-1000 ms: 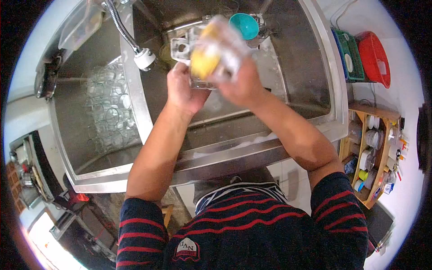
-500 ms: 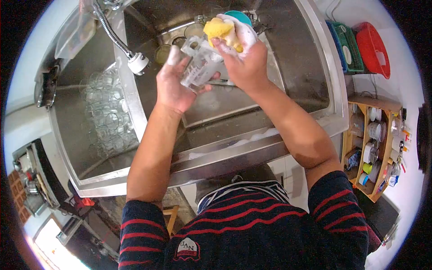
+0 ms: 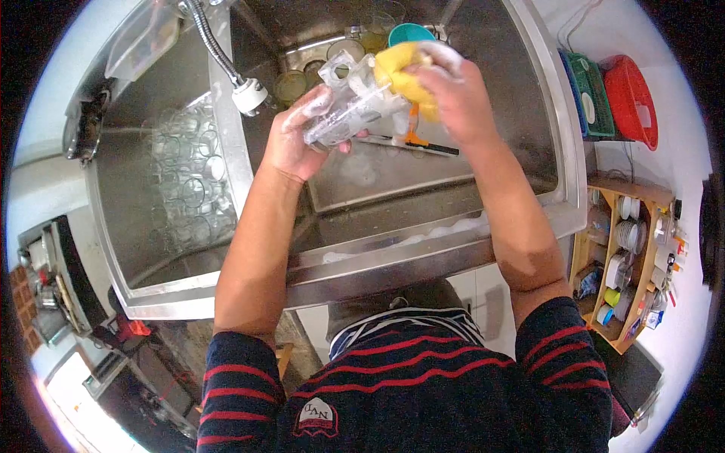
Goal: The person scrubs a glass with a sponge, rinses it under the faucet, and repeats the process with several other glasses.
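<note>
My left hand [image 3: 296, 140] is wrapped round a clear jug [image 3: 343, 113] with a handle-like part at its far end, tilted above the right basin. Suds coat the fingers. In my right hand [image 3: 464, 98] is a soapy yellow sponge [image 3: 404, 72], pressed against the jug's far end; motion blurs the fingers slightly. Below the hands a squeegee with an orange clip [image 3: 414, 137] and a dark blade lies in the basin. Behind them sit a teal bowl [image 3: 411, 32] and several glass pieces [image 3: 291, 85].
Many clear glasses [image 3: 185, 177] stand in the left basin. A flexible tap with a white spray head [image 3: 249, 97] hangs over the divider. Foam [image 3: 453, 228] lies along the sink's front rim. To the right are a red basket [image 3: 630, 102] and a wooden dish rack [image 3: 623, 264].
My right hand has moved right with the sponge, which now rubs at the jug's end. The jug has turned in my left hand. The squeegee's orange part has come into view.
</note>
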`<state>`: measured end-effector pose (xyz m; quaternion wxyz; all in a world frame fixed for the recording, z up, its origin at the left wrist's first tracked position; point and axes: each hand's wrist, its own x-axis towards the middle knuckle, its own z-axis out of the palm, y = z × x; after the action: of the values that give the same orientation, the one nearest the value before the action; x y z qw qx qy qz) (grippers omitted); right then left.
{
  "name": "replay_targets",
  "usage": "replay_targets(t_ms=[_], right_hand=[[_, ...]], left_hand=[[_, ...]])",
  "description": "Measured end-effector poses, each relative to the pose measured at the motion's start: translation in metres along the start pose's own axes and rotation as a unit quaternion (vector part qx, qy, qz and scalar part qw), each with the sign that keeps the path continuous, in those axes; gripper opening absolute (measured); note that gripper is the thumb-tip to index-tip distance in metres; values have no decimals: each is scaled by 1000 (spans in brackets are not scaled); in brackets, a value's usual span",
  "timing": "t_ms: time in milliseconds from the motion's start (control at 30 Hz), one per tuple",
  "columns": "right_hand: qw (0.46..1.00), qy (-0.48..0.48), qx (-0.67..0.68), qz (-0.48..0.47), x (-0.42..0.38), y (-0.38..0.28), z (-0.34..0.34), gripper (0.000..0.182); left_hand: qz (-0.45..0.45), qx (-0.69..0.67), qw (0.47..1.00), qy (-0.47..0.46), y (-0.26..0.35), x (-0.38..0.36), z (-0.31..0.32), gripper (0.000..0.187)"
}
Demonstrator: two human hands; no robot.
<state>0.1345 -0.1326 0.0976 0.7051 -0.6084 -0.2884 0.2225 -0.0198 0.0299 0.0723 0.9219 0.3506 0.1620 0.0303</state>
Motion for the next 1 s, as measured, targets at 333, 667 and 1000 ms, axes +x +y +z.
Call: replay_targets(t_ms=[333, 667, 1000], right_hand=[[926, -148, -299, -175, -10, -16, 5, 24], [944, -211, -189, -172, -17, 0, 18, 30], [821, -354, -425, -141, -35, -4, 36, 26]], left_hand=[[-7, 105, 994, 25, 5, -3, -10, 51], [85, 43, 961, 261, 8, 7, -2, 31], [51, 120, 959, 253, 4, 2, -4, 25]])
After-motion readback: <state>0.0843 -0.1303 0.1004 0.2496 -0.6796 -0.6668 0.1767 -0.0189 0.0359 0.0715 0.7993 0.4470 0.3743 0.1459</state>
